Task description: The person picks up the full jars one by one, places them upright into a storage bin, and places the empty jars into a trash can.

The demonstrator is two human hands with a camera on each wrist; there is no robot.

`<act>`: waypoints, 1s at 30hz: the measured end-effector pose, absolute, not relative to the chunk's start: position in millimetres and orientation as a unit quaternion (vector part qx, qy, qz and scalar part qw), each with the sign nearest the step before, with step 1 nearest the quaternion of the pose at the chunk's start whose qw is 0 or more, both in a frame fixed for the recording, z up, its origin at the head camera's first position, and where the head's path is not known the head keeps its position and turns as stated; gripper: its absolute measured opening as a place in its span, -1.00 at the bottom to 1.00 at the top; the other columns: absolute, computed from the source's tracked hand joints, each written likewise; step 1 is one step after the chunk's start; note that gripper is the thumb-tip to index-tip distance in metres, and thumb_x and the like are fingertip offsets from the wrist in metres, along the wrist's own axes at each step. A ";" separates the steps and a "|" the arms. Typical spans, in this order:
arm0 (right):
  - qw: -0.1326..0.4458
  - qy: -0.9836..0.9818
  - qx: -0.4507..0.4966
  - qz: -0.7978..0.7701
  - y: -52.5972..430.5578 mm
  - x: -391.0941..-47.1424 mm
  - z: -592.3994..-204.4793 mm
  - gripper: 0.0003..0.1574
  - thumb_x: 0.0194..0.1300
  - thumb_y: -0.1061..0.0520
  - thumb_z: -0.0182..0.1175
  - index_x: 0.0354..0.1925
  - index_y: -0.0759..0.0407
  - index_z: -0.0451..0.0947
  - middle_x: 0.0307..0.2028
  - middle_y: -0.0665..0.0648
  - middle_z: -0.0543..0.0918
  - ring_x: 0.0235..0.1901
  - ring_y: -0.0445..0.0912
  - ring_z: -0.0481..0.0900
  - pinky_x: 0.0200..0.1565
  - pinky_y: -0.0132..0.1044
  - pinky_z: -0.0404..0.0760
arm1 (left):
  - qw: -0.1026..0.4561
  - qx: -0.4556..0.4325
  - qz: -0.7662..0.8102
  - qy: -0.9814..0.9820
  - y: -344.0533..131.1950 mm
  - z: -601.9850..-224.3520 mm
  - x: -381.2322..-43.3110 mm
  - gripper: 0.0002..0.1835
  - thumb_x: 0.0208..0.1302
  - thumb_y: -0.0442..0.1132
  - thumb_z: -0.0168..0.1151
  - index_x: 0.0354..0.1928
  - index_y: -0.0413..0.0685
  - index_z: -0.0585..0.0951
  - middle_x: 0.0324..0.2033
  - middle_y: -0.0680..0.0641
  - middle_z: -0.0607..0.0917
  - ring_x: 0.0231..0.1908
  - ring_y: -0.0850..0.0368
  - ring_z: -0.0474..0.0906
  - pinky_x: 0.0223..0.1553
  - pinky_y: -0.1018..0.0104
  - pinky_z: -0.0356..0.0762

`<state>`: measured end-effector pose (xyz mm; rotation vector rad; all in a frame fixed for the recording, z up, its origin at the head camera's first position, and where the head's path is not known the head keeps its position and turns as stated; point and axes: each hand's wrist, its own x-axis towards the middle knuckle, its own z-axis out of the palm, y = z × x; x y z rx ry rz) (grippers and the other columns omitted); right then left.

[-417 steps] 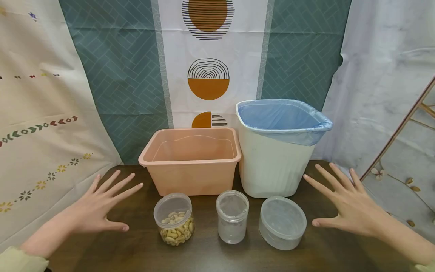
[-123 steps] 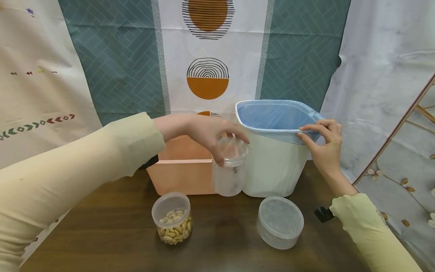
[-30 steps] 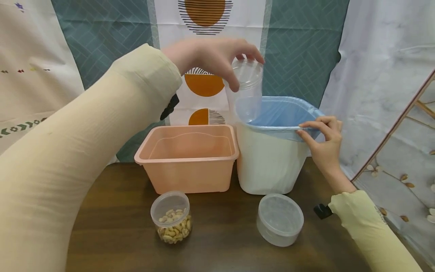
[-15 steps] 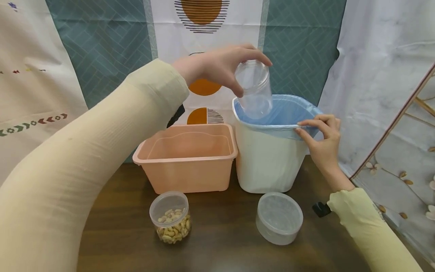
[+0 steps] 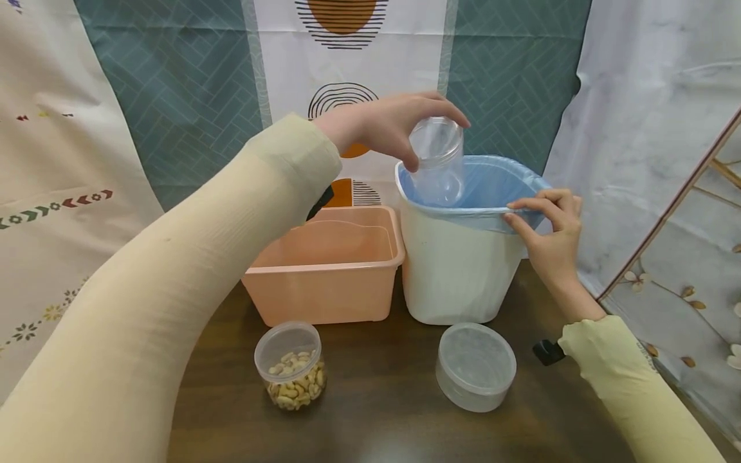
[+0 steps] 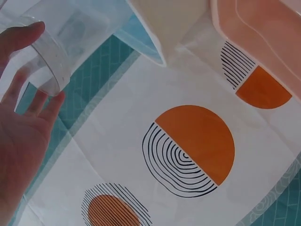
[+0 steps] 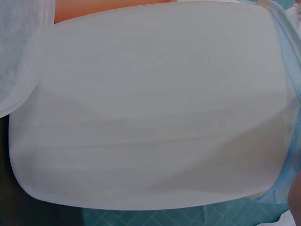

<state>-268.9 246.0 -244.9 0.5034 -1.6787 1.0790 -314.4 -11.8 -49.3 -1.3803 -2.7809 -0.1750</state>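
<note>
My left hand (image 5: 399,125) grips a clear plastic jar (image 5: 438,180) by its rim, thumb on the near side and fingers round the far side. The jar hangs slightly tilted at the mouth of the white trash bin (image 5: 457,276), its lower part inside the blue bag liner (image 5: 498,183). In the left wrist view the jar (image 6: 84,33) shows see-through, with nothing visible in it. My right hand (image 5: 552,238) pinches the bin's front right rim and the liner's edge between thumb and fingers. The right wrist view is mostly filled by the bin's side (image 7: 155,113).
Left of the bin stands a peach plastic tub (image 5: 324,292). On the dark wooden table (image 5: 382,386), a clear jar of cashews (image 5: 294,379) stands in front of the tub, and a low round lidded container (image 5: 476,370) in front of the bin. Patterned cloth (image 5: 191,77) hangs behind.
Since the early frames, my left hand has lifted the middle jar off the table and carried it over the bin. In the last second it lowers into the mouth. My right hand keeps pinching the rim.
</note>
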 end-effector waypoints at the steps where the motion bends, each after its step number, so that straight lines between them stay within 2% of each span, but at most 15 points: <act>1: 0.516 -0.699 0.211 0.448 246.1 -269.2 -245.0 -0.81 0.00 0.51 0.38 -0.31 0.50 0.67 -0.27 -0.37 0.37 -0.11 -0.35 0.19 0.02 -0.40 0.06 | 0.013 -0.443 -0.057 -0.895 -10.9 -49.9 -315.1 -0.09 0.10 -0.36 0.38 0.45 0.44 0.26 0.52 0.16 0.12 0.48 0.12 0.05 0.40 0.09 0.31; 7: 0.514 -0.699 0.218 0.447 243.9 -269.3 -245.7 -0.80 -0.01 0.53 0.37 -0.31 0.50 0.67 -0.28 -0.35 0.36 -0.13 -0.34 0.18 0.03 -0.41 0.05 | -0.003 -0.448 -0.047 -0.893 -9.6 -59.5 -319.4 -0.11 0.09 -0.37 0.38 0.44 0.37 0.27 0.51 0.10 0.14 0.47 0.08 0.06 0.40 0.08 0.30; 14: 0.514 -0.700 0.211 0.448 241.3 -268.1 -246.5 -0.80 -0.01 0.51 0.38 -0.31 0.49 0.67 -0.28 -0.36 0.36 -0.13 -0.35 0.18 0.01 -0.42 0.06 | -0.029 -0.445 -0.042 -0.894 -10.2 -72.4 -327.4 -0.15 0.11 -0.31 0.40 0.43 0.36 0.29 0.48 0.07 0.20 0.45 0.05 0.08 0.34 0.10 0.39; 30: 0.522 -0.696 0.223 0.441 250.8 -274.2 -248.0 -0.80 -0.01 0.49 0.40 -0.31 0.47 0.68 -0.26 -0.36 0.38 -0.13 -0.35 0.19 0.03 -0.41 0.08 | -0.017 -0.462 -0.052 -0.885 -6.3 -85.0 -336.9 -0.18 0.12 -0.33 0.36 0.43 0.30 0.31 0.46 0.05 0.23 0.44 0.04 0.11 0.36 0.11 0.36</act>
